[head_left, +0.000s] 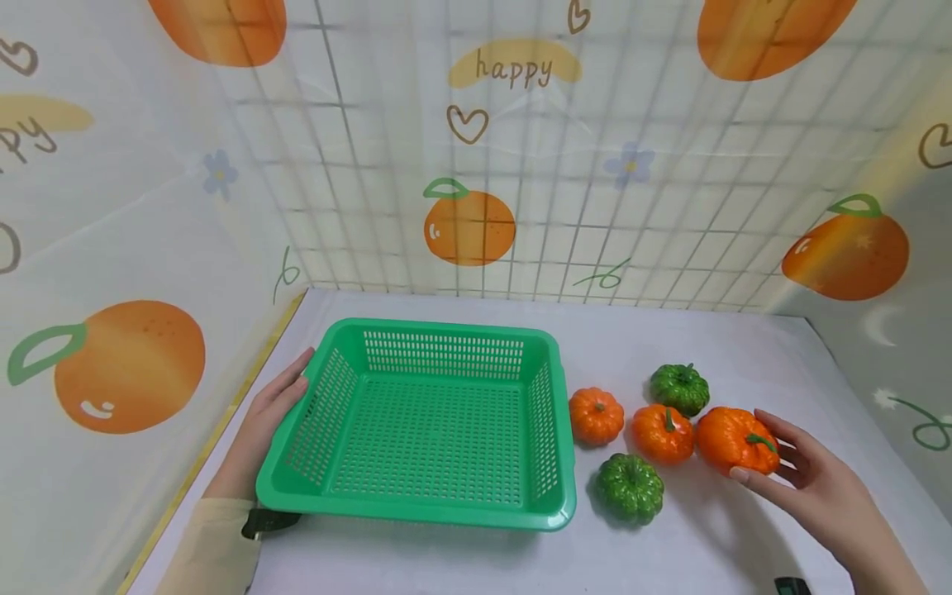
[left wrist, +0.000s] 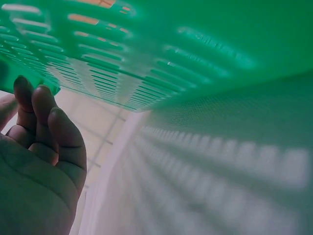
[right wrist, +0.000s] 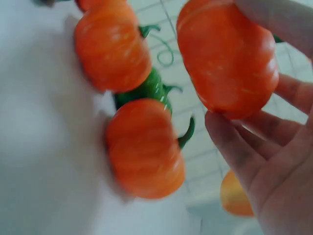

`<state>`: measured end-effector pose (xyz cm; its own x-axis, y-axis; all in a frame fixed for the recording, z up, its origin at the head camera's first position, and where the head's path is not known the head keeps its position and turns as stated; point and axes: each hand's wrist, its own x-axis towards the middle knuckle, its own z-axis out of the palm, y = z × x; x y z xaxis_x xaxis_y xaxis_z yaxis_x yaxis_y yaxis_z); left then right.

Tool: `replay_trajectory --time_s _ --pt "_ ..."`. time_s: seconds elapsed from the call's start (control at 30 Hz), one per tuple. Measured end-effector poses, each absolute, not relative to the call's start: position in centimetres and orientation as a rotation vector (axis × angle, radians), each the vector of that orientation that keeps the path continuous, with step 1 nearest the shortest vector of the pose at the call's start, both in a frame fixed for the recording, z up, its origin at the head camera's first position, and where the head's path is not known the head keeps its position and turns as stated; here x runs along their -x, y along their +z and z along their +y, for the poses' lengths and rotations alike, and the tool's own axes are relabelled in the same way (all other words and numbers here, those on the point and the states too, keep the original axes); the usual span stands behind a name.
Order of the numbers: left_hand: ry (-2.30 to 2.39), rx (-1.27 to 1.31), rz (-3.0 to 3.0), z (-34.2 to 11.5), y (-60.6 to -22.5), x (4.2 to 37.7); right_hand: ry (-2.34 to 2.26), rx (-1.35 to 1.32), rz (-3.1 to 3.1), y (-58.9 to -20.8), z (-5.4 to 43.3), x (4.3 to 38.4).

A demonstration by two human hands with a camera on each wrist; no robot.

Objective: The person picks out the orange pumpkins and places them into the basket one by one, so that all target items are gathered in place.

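Note:
A green plastic basket (head_left: 435,450) with slotted walls has nothing inside. Along its left side rests my left hand (head_left: 260,421), fingertips against the outside of the rim. In the left wrist view the fingers of the left hand (left wrist: 46,152) are loosely bent beside the slotted wall. My right hand (head_left: 814,479) holds an orange toy pumpkin (head_left: 732,440) with a green stem, thumb on one side and fingers on the other. The right wrist view shows this pumpkin (right wrist: 227,58) between the thumb and fingers, nearer the camera than two other orange pumpkins.
Between basket and right hand lie a small orange pumpkin (head_left: 597,416), another orange pumpkin (head_left: 664,434), a green pumpkin (head_left: 630,489) in front and a green pumpkin (head_left: 680,388) behind. A fruit-printed curtain (head_left: 550,198) encloses the white table (head_left: 402,562) at the back and sides.

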<state>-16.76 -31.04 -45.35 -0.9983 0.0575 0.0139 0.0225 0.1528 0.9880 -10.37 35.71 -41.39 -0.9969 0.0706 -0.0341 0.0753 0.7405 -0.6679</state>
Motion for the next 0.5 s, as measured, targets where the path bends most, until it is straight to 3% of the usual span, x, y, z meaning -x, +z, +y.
replay_trajectory --time_s 0.5 --pt "2.036 -0.102 2.381 -30.8 -45.2 16.6 -1.045 0.338 3.002 -36.8 31.5 15.0"
